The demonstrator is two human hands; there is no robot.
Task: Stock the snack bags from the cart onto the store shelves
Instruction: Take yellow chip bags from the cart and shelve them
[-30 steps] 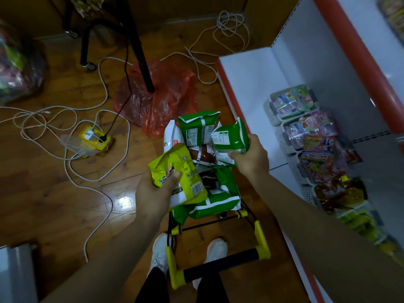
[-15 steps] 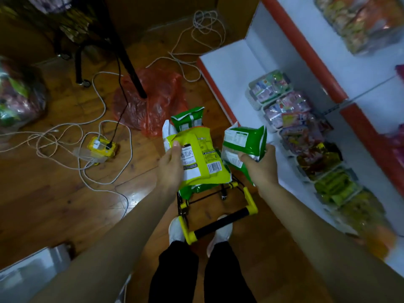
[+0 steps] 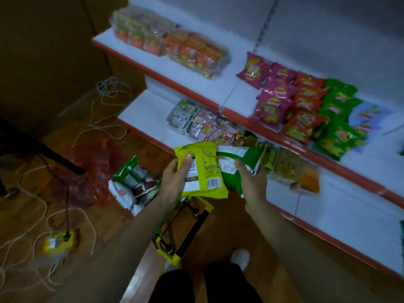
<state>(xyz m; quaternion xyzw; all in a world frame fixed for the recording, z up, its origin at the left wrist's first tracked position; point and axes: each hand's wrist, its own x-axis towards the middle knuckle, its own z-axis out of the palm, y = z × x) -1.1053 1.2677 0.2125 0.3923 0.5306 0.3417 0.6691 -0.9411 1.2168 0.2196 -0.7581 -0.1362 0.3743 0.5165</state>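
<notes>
Left hand [image 3: 175, 180] gripped the yellow bag [image 3: 201, 171], thumb on its face, fingers curled beneath. Right hand [image 3: 251, 180] likewise gripped the green bag [image 3: 238, 158], overlapping at 3 o'clock. Both bags were above the cart [image 3: 196, 217]; shelves [image 3: 148, 106] lay toward 1 o'clock.

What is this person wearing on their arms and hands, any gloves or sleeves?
Nothing that shows. The left hand and right hand are gloveless, with no ring, watch or band visible. The left forearm and right forearm are bare to the frame edge, so no sleeves appear. Below are dark trousers and white shoes.
</notes>
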